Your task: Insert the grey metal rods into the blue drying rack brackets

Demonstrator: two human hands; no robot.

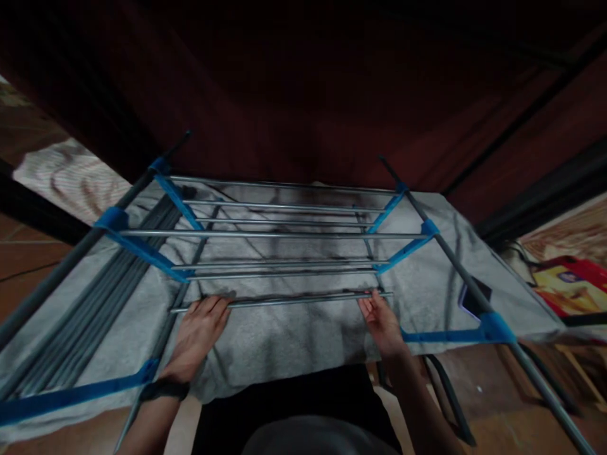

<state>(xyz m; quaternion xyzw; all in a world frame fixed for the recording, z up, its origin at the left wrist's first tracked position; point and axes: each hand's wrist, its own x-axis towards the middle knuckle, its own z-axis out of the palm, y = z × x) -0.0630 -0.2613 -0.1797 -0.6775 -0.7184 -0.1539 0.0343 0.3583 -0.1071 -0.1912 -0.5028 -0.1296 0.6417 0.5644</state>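
Gripping a grey rod (298, 300) near both ends, with left hand (202, 323) curled over it and right hand (380, 321) pinching it in thumb and fingers. Could tilt or slip if lifted unevenly; could snag on the blue bracket (443, 337) right of the right fingers. Hidden: underside of left grip. Hard to make out: any contact between rod ends, just outside the fingers, and rack (275, 234) beyond.

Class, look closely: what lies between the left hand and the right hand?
In the head view, a metal rod spans the stretch from the left hand to the right hand, with grey cloth below.
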